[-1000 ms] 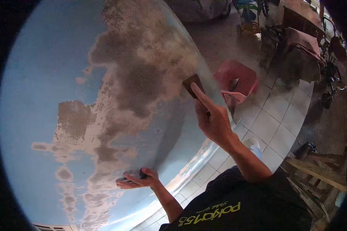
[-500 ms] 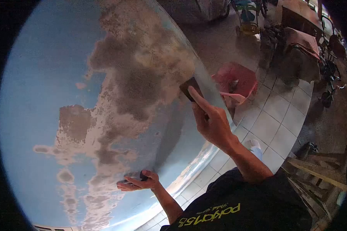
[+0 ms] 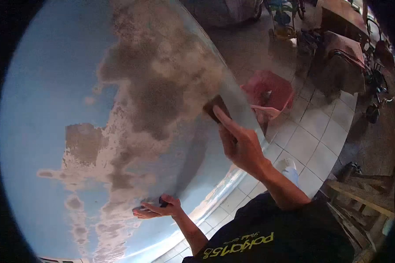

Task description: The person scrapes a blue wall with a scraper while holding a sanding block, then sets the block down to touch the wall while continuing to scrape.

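Observation:
My right hand [image 3: 245, 147] presses a dark brown rectangular piece of sandpaper [image 3: 216, 108] flat on a large, curved, light blue painted panel [image 3: 35, 109]. Its index finger lies stretched along the sandpaper, the other fingers curled beneath. Bare beige and grey patches [image 3: 156, 94] spread across the paint, with brownish dust close by the sandpaper. Lower down, my left hand [image 3: 158, 207] is at the panel's surface, fingers extended and thumb bent over a small dark object [image 3: 163, 202], mostly hidden by the hand.
Beyond the panel's right edge, a pink plastic basin [image 3: 272, 90] stands on the tiled floor [image 3: 309, 140]. Wooden planks [image 3: 360, 197] lie at the lower right. Boxes [image 3: 344, 48] and other clutter line the right side. One of my feet [image 3: 288, 165] shows below my right arm.
My right hand and the sandpaper have shifted slightly downward over the panel, and the sandpaper has turned a little. The left hand stays almost where it was.

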